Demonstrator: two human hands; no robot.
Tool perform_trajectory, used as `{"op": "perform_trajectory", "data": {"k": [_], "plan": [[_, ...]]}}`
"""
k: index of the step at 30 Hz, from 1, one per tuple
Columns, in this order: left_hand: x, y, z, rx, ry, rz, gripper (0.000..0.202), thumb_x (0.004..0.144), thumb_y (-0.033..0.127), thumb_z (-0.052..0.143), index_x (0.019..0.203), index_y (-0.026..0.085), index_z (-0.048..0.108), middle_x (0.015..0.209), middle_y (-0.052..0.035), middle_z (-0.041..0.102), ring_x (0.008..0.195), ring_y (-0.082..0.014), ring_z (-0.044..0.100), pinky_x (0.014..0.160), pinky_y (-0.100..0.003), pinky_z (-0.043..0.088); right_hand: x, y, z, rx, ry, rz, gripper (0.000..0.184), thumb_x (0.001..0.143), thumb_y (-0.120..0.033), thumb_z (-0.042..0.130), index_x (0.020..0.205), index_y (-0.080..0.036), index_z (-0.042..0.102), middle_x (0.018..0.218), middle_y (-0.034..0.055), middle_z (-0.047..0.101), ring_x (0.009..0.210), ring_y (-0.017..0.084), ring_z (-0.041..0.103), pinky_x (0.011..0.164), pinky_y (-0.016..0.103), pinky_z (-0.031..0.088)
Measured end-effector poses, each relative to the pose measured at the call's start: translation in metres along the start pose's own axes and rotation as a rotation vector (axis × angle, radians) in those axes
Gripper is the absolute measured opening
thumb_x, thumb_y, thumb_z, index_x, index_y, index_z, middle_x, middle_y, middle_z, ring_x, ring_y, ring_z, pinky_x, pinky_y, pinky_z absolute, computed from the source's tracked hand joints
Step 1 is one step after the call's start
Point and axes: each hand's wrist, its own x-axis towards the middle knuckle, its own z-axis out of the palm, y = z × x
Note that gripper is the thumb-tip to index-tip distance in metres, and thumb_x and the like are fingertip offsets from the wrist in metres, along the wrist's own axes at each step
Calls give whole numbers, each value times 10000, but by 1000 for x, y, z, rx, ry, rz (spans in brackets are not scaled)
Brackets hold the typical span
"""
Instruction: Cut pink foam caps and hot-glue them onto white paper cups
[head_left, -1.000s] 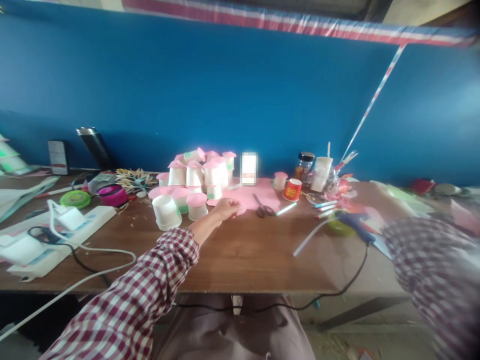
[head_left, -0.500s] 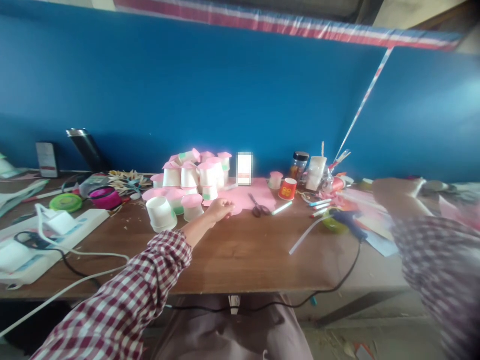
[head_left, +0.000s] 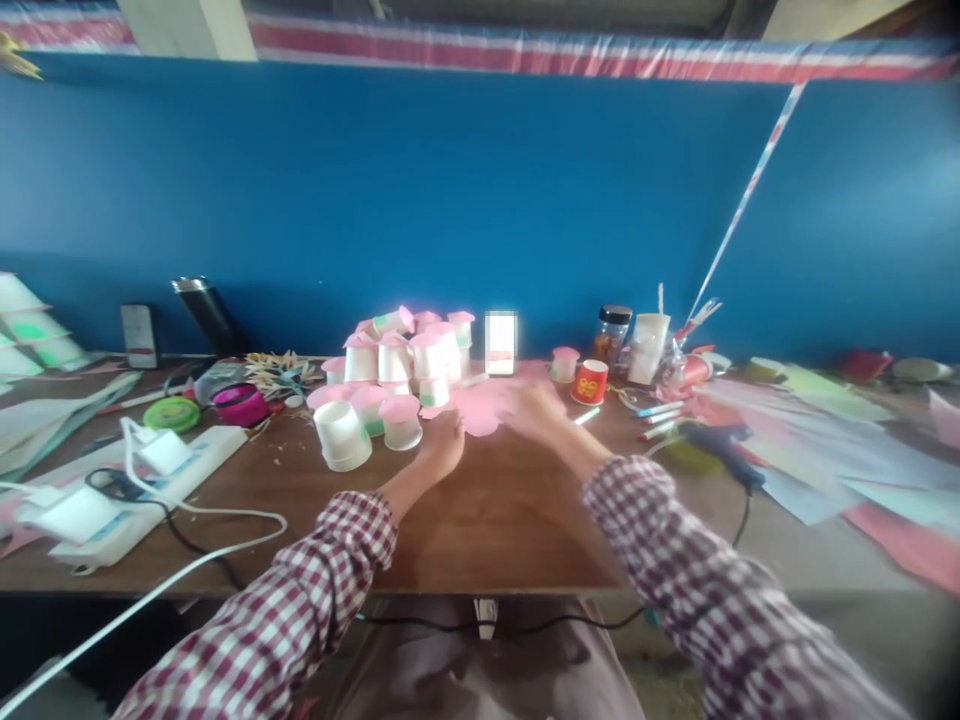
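Note:
A pink paper cutout with a rounded, petal-like edge (head_left: 481,408) is in front of me, between my hands. My left hand (head_left: 441,447) is closed in a pinch at its left edge. Just right of the cutout, my right hand (head_left: 534,412) is smeared by motion, so its fingers cannot be made out. It covers part of the pink paper (head_left: 531,370) behind. Close to my left hand is a stack of upturned white paper cups (head_left: 394,360) topped with pink paper. One plain white cup (head_left: 342,435) is at the front of the stack.
A red cup (head_left: 589,382), markers (head_left: 661,410) and a glue gun (head_left: 720,452) are on the right, beside loose paper sheets (head_left: 810,470). A power strip (head_left: 206,470) with white cables is on the left. A phone-like object (head_left: 501,345) stands at the back.
My right hand has swung in from the far right to the pink paper. My left hand has dropped slightly lower, and the view has turned a little left. The scissors are now hidden.

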Motion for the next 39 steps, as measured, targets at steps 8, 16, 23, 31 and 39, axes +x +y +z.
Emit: {"op": "perform_trajectory", "data": {"k": [8, 16, 23, 31, 39], "plan": [[-11, -4, 16, 163, -36, 131, 305, 850, 154, 416, 1068, 146, 629, 1132, -148, 627, 1163, -279, 506, 1023, -385, 341, 8, -13, 59, -42, 11, 139, 323, 847, -391, 542, 1021, -138, 639, 1218, 182, 563, 1287, 338, 338, 937, 420, 359], [-13, -1, 14, 142, 83, 114, 288, 869, 219, 430, 1061, 129, 625, 1067, -115, 645, 1080, -228, 548, 977, -339, 385, -1, -9, 67, -19, 45, 139, 258, 868, -348, 491, 986, -179, 645, 1120, 128, 621, 1217, 302, 409, 906, 397, 348], [-11, 15, 17, 330, 27, 19, 321, 869, 349, 454, 1089, 159, 591, 1139, -139, 588, 1093, -276, 504, 922, -382, 388, -23, -10, 64, 19, 99, 53, 230, 863, -348, 503, 954, -207, 661, 1116, 103, 636, 1263, 318, 349, 925, 417, 320], [-26, 18, 19, 313, 16, 37, 361, 846, 220, 453, 1194, 146, 510, 1193, -138, 557, 1140, -262, 474, 970, -372, 350, -45, -20, 62, -3, 146, 15, 211, 863, -303, 486, 945, -203, 653, 1074, 96, 657, 1163, 298, 450, 898, 377, 357], [-34, 18, 18, 261, 34, 23, 377, 848, 179, 426, 1211, 118, 508, 1210, -146, 559, 1152, -254, 485, 976, -364, 352, -47, -18, 42, -98, 142, 73, 327, 938, -337, 342, 1029, -240, 641, 1096, 72, 657, 1158, 261, 462, 907, 360, 370]]}}
